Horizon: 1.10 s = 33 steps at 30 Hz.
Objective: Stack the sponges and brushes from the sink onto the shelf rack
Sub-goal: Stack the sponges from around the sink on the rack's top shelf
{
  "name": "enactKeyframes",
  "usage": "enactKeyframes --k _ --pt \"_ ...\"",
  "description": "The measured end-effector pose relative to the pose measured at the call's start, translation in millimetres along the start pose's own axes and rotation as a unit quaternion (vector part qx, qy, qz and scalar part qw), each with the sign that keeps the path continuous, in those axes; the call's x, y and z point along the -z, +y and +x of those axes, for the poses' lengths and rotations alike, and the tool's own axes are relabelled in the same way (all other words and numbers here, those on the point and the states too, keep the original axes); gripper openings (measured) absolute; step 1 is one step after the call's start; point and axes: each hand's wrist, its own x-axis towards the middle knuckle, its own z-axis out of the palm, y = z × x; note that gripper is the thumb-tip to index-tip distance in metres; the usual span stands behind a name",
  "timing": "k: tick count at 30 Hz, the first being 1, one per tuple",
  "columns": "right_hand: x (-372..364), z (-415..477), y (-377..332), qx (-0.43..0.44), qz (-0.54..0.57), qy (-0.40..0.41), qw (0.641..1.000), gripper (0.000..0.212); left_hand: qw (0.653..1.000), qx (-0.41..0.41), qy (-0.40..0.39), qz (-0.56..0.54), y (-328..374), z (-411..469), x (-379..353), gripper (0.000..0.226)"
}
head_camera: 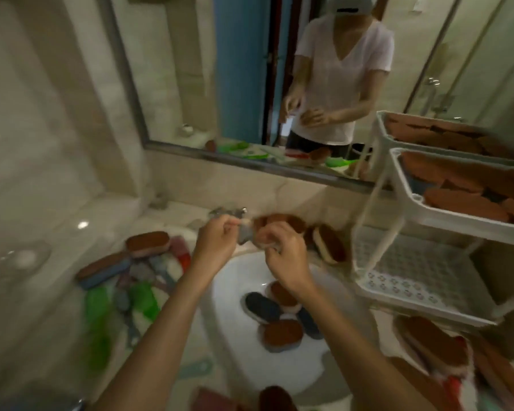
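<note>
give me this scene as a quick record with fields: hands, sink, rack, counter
left hand: pinches a small grey item above the sink, blurred
right hand: grips the same item
sink: brown and dark blue sponges in basin
rack: brown sponges in its two upper tiers
left counter: heap of sponges and green brushes

A small grey thing (pixel 244 235) pinched by the left hand (pixel 217 241) is smeared by motion (sponge or brush, I cannot tell), and the right hand (pixel 285 256) grip is unclear. The shelf rack (pixel 445 215) runs off the right edge; the bottom edge cuts a brown pad (pixel 275 399).
</note>
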Motion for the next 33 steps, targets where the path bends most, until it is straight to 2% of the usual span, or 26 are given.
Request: enactKeyframes --k 3,5,10,13,16,18,21,23,26,29,33 --pt "-72 -6 -10 -0.07 0.003 -0.112 0.991 0.034 0.995 0.098 0.014 -0.006 -76 -4 31 0.019" --pt "-115 -11 -17 -0.079 -0.018 -0.183 0.98 0.031 0.988 0.151 0.015 0.018 -120 -8 52 0.025" --pt "-200 -12 -34 -0.063 -0.051 -0.297 0.951 0.027 0.978 0.196 0.018 0.072 -200 -4 103 0.023" --pt "-239 -4 -40 -0.085 -0.058 -0.328 0.939 0.026 0.975 0.181 0.036 0.122 -220 12 130 0.003" --pt "-269 13 -40 -0.117 -0.077 -0.344 0.928 0.027 0.967 0.17 0.019 0.189 -236 40 149 0.046" --pt "-280 27 -40 -0.126 -0.067 -0.338 0.93 0.029 0.96 0.164 -0.02 0.228 -250 63 157 0.051" --pt "-290 52 -35 -0.104 -0.02 -0.288 0.952 0.037 0.948 0.141 -0.069 0.277 -267 92 165 0.054" --pt "-298 74 -24 -0.064 -0.108 -0.282 0.951 0.05 0.938 0.136 -0.106 0.301 -275 105 167 0.057" --pt "-312 104 -12 -0.013 -0.232 -0.316 0.92 0.07 0.942 0.155 -0.121 0.27 -291 119 165 0.055" --pt "-321 124 -14 -0.016 -0.275 -0.386 0.881 0.08 0.954 0.151 -0.111 0.235 -303 124 163 0.052" --pt "-330 140 -15 -0.024 -0.304 -0.428 0.851 0.083 0.958 0.153 -0.106 0.217 -290 120 168 0.068"
